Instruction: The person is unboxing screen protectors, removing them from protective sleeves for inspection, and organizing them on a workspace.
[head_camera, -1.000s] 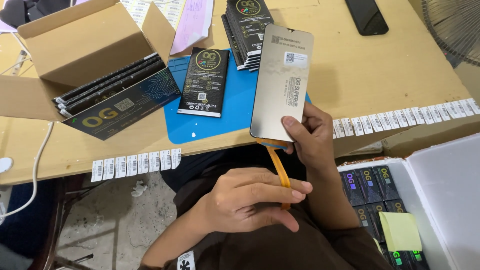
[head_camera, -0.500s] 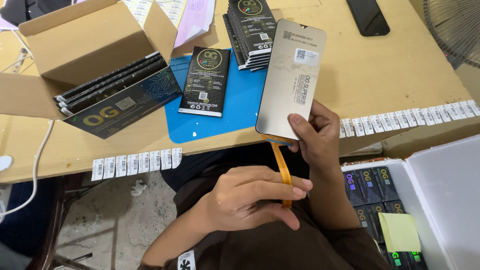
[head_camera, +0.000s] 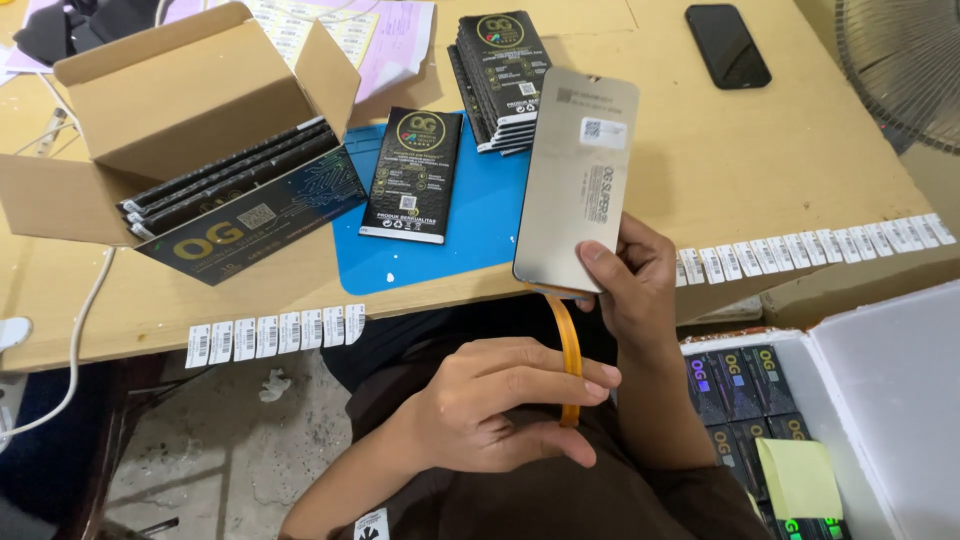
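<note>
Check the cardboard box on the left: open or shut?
Open: the cardboard box has its flaps spread, exposing flat black packages stacked inside.

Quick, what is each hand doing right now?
Left hand: fingers closed on the orange ribbon strip.
Right hand: grip closed on the grey flat panel, held upright.

Your open carton (head_camera: 170, 110) sits left on the desk (head_camera: 760, 170), mat (head_camera: 470, 230) centre, box stack (head_camera: 505, 75) behind it, phone (head_camera: 728, 45) far right.
</note>
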